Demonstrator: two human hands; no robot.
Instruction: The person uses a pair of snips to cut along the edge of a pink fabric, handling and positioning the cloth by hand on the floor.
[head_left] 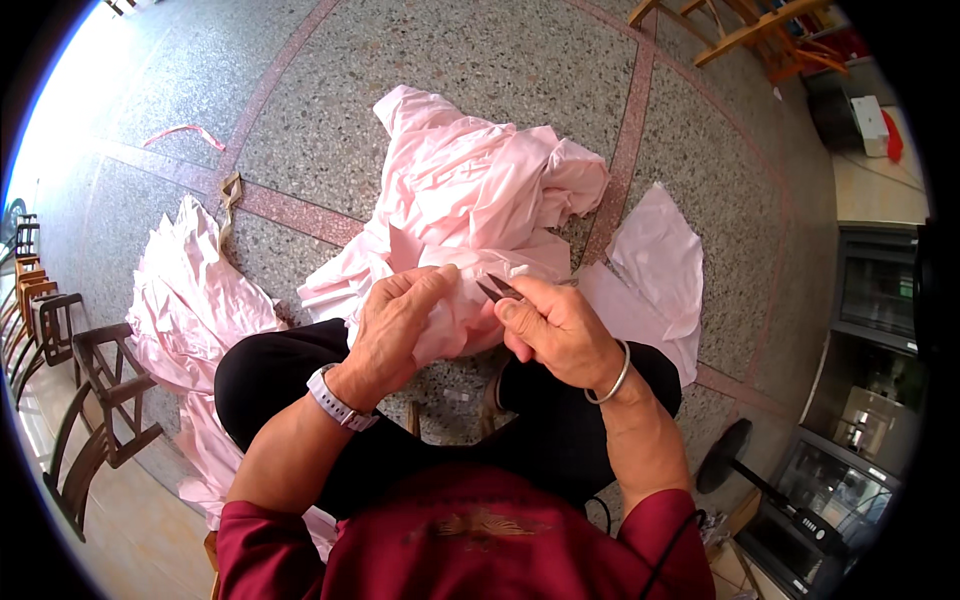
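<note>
A large heap of pink cloth (460, 180) spreads over the floor in front of me and up to my knees. My left hand (400, 318) pinches a fold of this cloth between thumb and forefinger, above my lap. Close by on the right, my right hand (556, 325) is closed around small dark thread snips (500, 288). Their two pointed blades stand apart and point left, toward the pinched fold. Part of the snips is hidden inside my right hand.
More pink cloth (190, 290) lies on the left, and a flat pink piece (655, 265) on the right. A pink strip (187, 132) and a brown strap (230, 205) are on the speckled floor. Wooden chairs (115, 390) line the left; a black fan (725, 455) and cabinets (880, 290) stand right.
</note>
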